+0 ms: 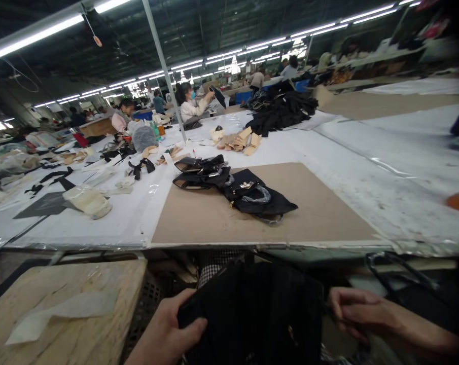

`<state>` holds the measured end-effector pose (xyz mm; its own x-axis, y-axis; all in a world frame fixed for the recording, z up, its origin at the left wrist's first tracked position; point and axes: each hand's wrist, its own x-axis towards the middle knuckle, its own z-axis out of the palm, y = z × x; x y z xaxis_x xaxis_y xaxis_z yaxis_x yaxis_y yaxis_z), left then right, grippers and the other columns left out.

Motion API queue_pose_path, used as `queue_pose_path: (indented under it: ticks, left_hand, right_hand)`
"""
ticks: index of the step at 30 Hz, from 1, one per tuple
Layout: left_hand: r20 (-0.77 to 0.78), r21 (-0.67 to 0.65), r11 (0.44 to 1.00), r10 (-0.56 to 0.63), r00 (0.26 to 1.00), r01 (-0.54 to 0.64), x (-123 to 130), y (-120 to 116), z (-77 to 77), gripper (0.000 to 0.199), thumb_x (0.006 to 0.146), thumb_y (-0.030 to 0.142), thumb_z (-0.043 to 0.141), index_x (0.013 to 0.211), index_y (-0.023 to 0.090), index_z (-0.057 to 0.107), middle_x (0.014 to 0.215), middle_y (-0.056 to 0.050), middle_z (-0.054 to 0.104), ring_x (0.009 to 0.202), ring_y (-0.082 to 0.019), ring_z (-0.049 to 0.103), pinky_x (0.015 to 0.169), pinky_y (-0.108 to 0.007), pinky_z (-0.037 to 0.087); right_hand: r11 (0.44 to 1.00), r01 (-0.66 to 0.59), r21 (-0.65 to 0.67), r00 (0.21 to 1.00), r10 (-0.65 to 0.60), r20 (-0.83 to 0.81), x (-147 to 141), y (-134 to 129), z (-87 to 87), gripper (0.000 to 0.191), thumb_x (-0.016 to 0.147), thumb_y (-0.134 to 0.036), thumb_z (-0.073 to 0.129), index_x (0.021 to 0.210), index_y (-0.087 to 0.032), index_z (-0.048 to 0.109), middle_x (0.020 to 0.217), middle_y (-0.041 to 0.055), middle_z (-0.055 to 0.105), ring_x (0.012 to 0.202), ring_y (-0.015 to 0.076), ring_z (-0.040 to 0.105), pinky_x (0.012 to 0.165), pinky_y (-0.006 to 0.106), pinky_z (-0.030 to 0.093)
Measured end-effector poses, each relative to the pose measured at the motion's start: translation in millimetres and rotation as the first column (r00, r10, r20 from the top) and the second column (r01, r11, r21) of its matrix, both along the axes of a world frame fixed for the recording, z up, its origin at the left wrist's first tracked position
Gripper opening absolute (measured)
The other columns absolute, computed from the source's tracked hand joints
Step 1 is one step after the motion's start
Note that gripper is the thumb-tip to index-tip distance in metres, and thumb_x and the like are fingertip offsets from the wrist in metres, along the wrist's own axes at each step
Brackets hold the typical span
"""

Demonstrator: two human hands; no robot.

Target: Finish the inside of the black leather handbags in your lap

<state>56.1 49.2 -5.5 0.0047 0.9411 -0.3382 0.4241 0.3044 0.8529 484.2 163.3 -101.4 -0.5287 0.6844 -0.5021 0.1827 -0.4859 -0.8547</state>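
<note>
A large black fabric piece, which looks like a bag (pixel 252 314), fills the lower middle of the head view, below the table's edge. My left hand (pixel 172 329) grips its left side, thumb over the front and fingers behind. At its right side is my right hand (pixel 356 312), its fingers curled together near the edge; what they pinch is too dark to make out. Beyond, on a brown board (pixel 199 223), lie several black bags (pixel 252 190) with metal fittings and plastic-wrapped handles.
The white table (pixel 130 223) holds tan pieces (pixel 240 141), a black fabric pile (pixel 282 106) and scraps at left. A worn stool or board (pixel 100 284) stands at lower left. Across the table, a masked person (pixel 193 104) holds a black piece. Black straps (pixel 400 274) lie at right.
</note>
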Motion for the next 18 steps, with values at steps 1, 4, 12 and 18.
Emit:
queue_pose_path:
  ticks: [1,4,12,18]
  left_hand:
    - [-0.023,0.003,1.000,0.004,1.000,-0.004,2.9,0.2,-5.8,0.028,0.077,0.033,0.064,0.097,0.015,0.072,0.070,0.001,0.064,0.060,-0.013,0.051,0.053,-0.019,0.039]
    - [-0.100,0.051,0.999,0.023,0.995,-0.018,2.6,2.2,-17.9,0.028,0.076,0.035,0.065,0.096,0.018,0.073,0.074,0.000,0.069,0.063,-0.015,0.056,0.055,-0.019,0.043]
    - [-0.203,0.107,0.993,-0.028,0.979,0.050,-9.5,11.1,-20.1,0.028,0.073,0.030,0.068,0.099,0.024,0.076,0.085,0.001,0.077,0.071,-0.019,0.068,0.065,-0.020,0.054]
    - [-0.186,0.120,0.993,0.026,0.982,-0.004,-18.4,8.3,-23.9,0.027,0.074,0.030,0.068,0.099,0.025,0.076,0.090,0.000,0.077,0.078,-0.021,0.070,0.072,-0.021,0.055]
  right_hand:
    - [0.996,-0.054,0.072,0.998,0.053,0.019,-6.8,8.6,4.2,0.030,0.074,-0.048,0.071,0.069,-0.019,0.069,0.072,0.0114,0.059,0.064,0.0184,0.057,0.060,0.038,0.038]
    - [0.936,-0.110,0.336,0.989,0.070,0.129,-26.2,39.5,29.4,0.027,0.083,-0.047,0.065,0.084,-0.021,0.072,0.104,0.0146,0.067,0.104,0.0304,0.060,0.093,0.042,0.041]
    - [0.507,-0.505,0.698,0.835,0.491,0.248,-159.5,89.6,82.5,0.019,0.088,-0.037,0.064,0.101,-0.024,0.069,0.131,0.0054,0.055,0.121,0.0238,0.051,0.106,0.036,0.036]
    - [0.388,-0.620,0.682,0.706,0.654,0.270,-223.7,106.2,44.7,0.016,0.082,-0.033,0.071,0.089,-0.020,0.067,0.103,0.0033,0.065,0.094,0.0196,0.061,0.087,0.029,0.045]
